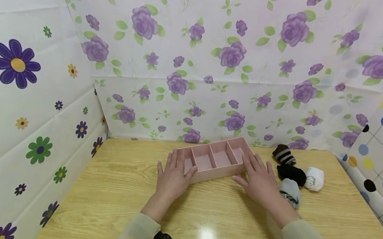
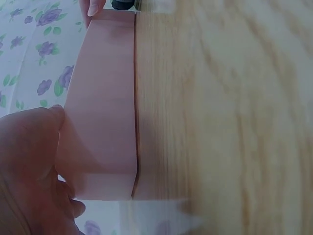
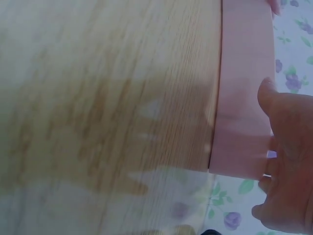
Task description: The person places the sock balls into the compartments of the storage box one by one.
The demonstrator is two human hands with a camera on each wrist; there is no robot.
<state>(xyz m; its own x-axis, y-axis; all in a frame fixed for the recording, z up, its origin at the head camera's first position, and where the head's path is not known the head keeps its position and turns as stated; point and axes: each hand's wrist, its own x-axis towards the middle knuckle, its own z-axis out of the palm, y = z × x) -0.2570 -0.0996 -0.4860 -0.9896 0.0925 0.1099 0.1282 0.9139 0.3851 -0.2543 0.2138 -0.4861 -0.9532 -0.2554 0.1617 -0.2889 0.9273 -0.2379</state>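
A pink box (image 1: 219,174) with a row of open compartments sits slanted on the wooden table, its right end farther back. My left hand (image 1: 172,180) lies at its left end, fingers nearly straight over that end. The left wrist view has the left thumb (image 2: 57,116) by the front wall's rim. At the opposite end is my right hand (image 1: 262,181), fingers spread and extended over the corner. Its thumb (image 3: 266,93) overlaps the smooth front wall in the right wrist view. No loose item shows in the visible compartments.
Rolled socks lie right of the box: a striped dark pair (image 1: 284,154), a black pair (image 1: 291,175), a white pair (image 1: 314,179) and a grey pair (image 1: 290,192) beside my right wrist. Flower-printed sheeting (image 1: 179,106) rises along the back edge of the table (image 1: 117,189).
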